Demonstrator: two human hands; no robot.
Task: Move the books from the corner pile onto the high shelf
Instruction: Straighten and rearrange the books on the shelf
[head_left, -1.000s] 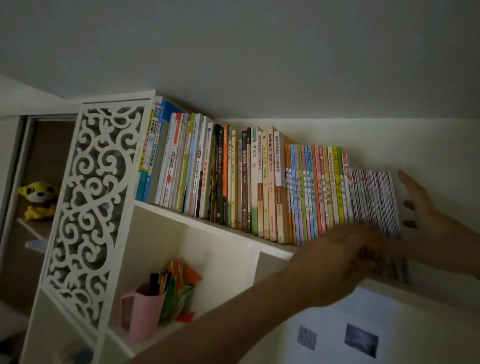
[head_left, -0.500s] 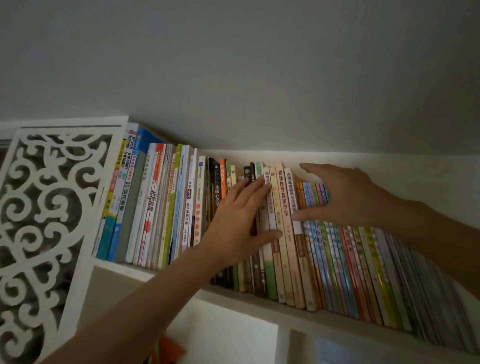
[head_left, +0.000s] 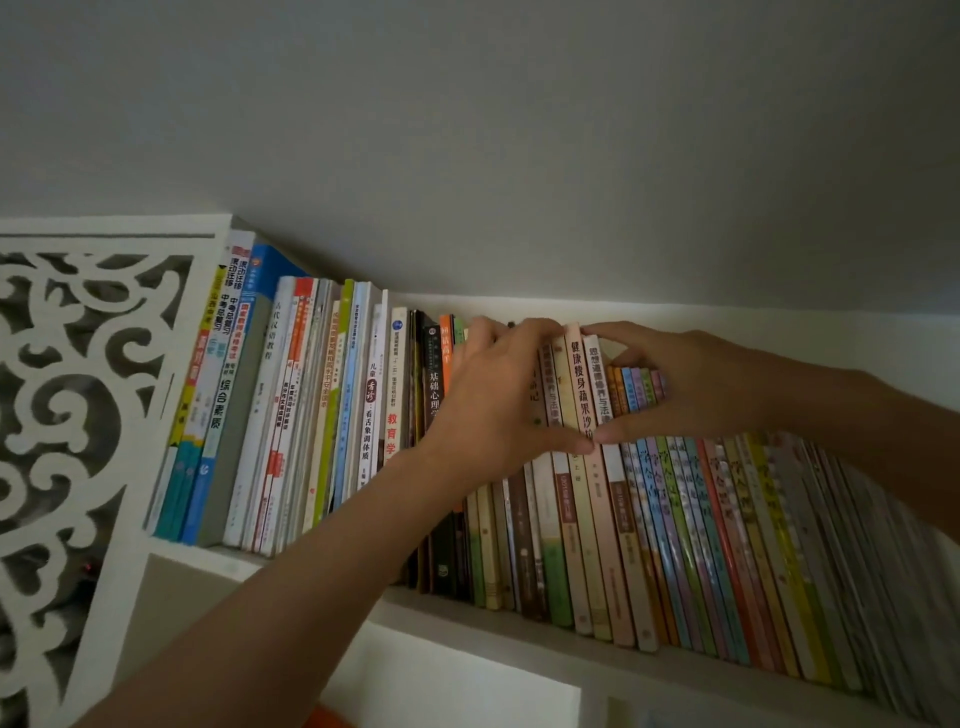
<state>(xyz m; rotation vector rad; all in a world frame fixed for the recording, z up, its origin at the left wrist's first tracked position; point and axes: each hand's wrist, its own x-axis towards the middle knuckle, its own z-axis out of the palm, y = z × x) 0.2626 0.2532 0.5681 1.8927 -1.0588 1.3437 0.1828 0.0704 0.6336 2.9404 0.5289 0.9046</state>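
Both the left hand (head_left: 493, 400) and right hand (head_left: 675, 389) grip tall books (head_left: 579, 415) mid-row on the shelf (head_left: 519, 621). Pulling unevenly could topple the leaning thin books (head_left: 727, 545) right of them.

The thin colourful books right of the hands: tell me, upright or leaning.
Leaning. The thin colourful books slant, tops toward the left, against the taller books both hands grip.
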